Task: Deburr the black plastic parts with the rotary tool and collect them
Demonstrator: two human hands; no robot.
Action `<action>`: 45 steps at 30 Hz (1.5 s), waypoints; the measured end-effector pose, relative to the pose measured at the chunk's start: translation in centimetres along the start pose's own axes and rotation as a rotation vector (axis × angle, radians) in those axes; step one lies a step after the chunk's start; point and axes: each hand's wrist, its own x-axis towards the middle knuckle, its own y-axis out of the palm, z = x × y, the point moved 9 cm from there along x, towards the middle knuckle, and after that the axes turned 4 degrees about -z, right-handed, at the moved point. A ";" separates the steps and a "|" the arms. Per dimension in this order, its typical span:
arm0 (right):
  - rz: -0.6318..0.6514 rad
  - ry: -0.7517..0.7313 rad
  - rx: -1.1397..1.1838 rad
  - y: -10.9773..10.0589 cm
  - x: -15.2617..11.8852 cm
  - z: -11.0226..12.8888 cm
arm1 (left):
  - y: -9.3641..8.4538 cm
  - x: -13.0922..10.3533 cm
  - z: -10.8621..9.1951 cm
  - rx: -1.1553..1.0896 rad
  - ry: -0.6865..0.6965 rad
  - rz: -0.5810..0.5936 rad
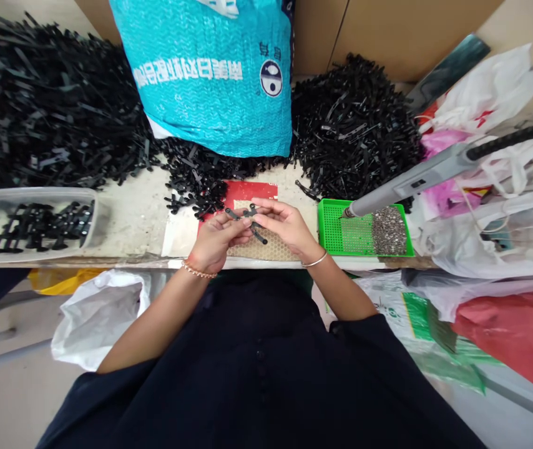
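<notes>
Both hands meet over a honeycomb-patterned mat (266,244) near the table's front edge. My left hand (220,234) and my right hand (285,224) pinch small black plastic parts (259,234) between them, with thin arms and round ends pointing several ways. My fingertips cover the spot where the parts meet, so I cannot tell whether they are joined. To the right stands a green mesh tray (325,227) with many small metal pieces (389,232) at its right side. A grey electric screwdriver (397,181) leans across the tray, its tip over the mesh.
Piles of loose black parts lie at the left (51,106) and right (355,125), around a blue woven bag (215,75). A clear plastic box (95,231) at left holds black assemblies. Plastic bags (482,93) crowd the right side; a white bag (93,318) hangs below the edge.
</notes>
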 end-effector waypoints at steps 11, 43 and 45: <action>-0.110 -0.309 -0.468 0.9 -4.8 2.2 | 1.6 0.7 2.0 -0.099 -0.104 0.089; -0.030 -0.071 -1.752 -13.2 12.1 5.6 | 13.9 9.2 -11.3 1.786 1.069 0.549; -0.014 -0.027 -1.747 -13.1 12.4 6.7 | 13.7 9.1 -11.2 1.805 1.065 0.559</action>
